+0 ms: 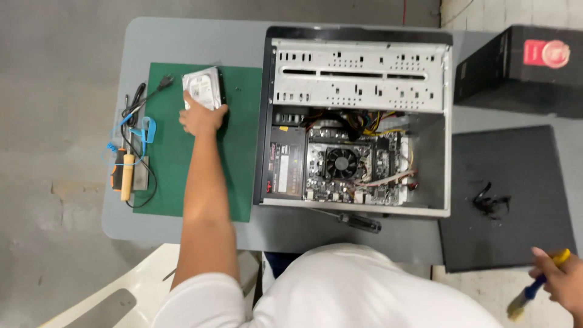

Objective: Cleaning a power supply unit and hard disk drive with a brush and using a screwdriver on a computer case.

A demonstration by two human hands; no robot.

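Hidden or unclear first: your left hand's (203, 118) fingers are tucked under or against the near edge of the hard drive (202, 88), so whether they grip it or only press on it cannot be told. Your right hand (562, 280) is partly cut off at the frame's right edge; it is closed around a brush (535, 287) with a blue-and-yellow handle, held off the table over the floor. Your torso covers the table's near edge.

Hard drive — one, silver, lying on the green mat (176, 164) at its far side, touching your left hand.

Counts: one open computer case (358, 61) lying on its side, one cooler fan (341, 163) visible inside; one dark-handled screwdriver (355, 220) just in front of the case; one black panel (510, 170) to the right with a small tangle of black ties (490, 203) — too small to count. At the mat's left edge: one wooden-handled tool (126, 176), one blue coiled strap (139, 135), one black cable.
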